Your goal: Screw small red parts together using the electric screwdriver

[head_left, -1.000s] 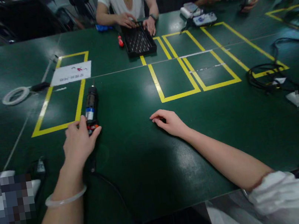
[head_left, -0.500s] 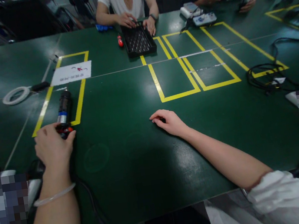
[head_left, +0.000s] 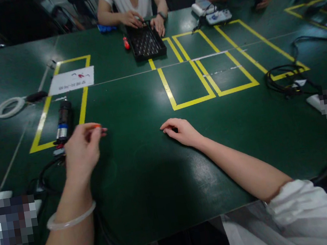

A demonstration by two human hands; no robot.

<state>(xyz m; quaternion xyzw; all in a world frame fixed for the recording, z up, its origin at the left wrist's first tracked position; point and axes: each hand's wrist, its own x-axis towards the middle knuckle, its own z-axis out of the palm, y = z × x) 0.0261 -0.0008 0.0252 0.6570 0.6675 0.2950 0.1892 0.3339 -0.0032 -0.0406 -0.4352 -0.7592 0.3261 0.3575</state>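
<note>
A black electric screwdriver with a blue and silver band lies inside the near corner of a yellow taped box; its cable trails toward me. My left hand hovers just right of it, off the tool, fingertips pinched together with a small orange bit showing at them. My right hand rests on the green table with its fingers curled down over a small dark thing I cannot make out.
Across the table a person in a white top handles a black tray, with a red-handled tool beside it. A white sheet, a white ring, a black cable coil and more yellow boxes lie about.
My left hand slid the screwdriver left into the yellow box, let it go, and moved back right and up. My right hand stayed put.
</note>
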